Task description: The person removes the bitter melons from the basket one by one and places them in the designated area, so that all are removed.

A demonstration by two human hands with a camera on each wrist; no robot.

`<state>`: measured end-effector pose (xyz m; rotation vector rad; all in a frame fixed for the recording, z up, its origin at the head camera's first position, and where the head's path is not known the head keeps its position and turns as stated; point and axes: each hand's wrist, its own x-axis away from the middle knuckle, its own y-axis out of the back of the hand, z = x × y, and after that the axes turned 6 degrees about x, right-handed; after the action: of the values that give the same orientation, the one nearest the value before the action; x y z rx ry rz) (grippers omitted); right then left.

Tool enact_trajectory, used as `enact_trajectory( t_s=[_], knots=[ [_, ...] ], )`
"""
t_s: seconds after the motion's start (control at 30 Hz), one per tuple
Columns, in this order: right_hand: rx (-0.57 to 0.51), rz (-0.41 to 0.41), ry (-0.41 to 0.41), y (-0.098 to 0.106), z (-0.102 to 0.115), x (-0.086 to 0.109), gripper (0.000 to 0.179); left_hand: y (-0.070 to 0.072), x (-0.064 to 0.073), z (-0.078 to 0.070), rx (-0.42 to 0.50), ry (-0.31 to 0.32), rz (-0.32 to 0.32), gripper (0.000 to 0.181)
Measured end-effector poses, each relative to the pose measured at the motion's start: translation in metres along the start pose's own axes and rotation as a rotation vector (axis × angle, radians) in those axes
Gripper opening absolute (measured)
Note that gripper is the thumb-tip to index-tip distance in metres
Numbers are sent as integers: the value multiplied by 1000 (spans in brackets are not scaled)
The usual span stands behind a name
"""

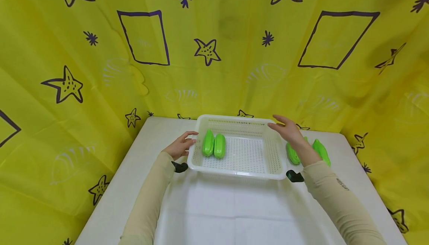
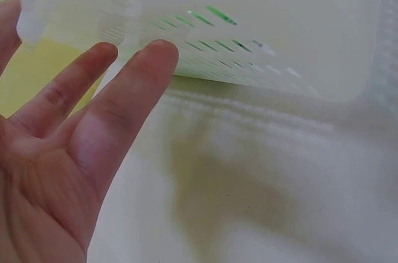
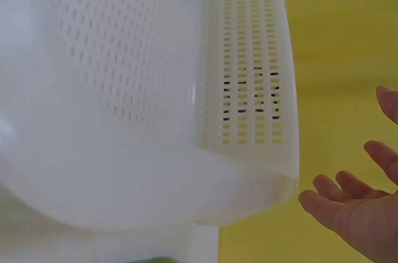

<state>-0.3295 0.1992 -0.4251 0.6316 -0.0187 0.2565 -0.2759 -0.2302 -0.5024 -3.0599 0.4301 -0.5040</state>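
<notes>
A white perforated plastic basket [image 1: 246,155] stands lengthwise across the table, holding two glossy green, elongated vegetable-like pieces [image 1: 219,146] side by side at its left end. My left hand [image 1: 181,146] is at the basket's left end, its fingertips at the rim and outer wall. In the left wrist view, two extended fingers [image 2: 134,98] are against or very near the wall. Beside the far right corner, my right hand [image 1: 289,131] has its fingers spread. A small gap separates those fingertips from the basket rim [image 3: 287,120] in the right wrist view.
On the white table [image 1: 214,207], right of the basket, lie a green piece [image 1: 293,155] and another green piece [image 1: 321,152], both partly behind my right forearm. A yellow patterned curtain [image 1: 231,85] encloses the table's back and sides.
</notes>
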Motion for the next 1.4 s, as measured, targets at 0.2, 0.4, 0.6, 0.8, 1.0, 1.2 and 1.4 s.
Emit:
enact_trajectory(
  t_s=[0.2,0.4,0.6,0.8,1.0,1.2,1.4],
  knots=[
    [0,30,28,-8,4,-4,74,-8,13,-10,4,-14,9,44],
    [-36,85,55,-18,8,-7,72,-9,16,-15,17,-9,14,44],
    [-52,100,80,-28,10,-12,69,-9,15,-14,6,-7,12,44],
    [-48,110,71,-38,12,-17,68,-9,15,-14,3,1,8,44],
    [-56,132,91,-47,14,-21,66,-9,15,-14,1,-5,5,44],
    [-38,152,81,-54,13,-25,63,-11,14,-13,3,3,0,42],
    [-23,159,91,-59,14,-30,63,-10,15,-14,-8,10,-4,43]
  ],
)
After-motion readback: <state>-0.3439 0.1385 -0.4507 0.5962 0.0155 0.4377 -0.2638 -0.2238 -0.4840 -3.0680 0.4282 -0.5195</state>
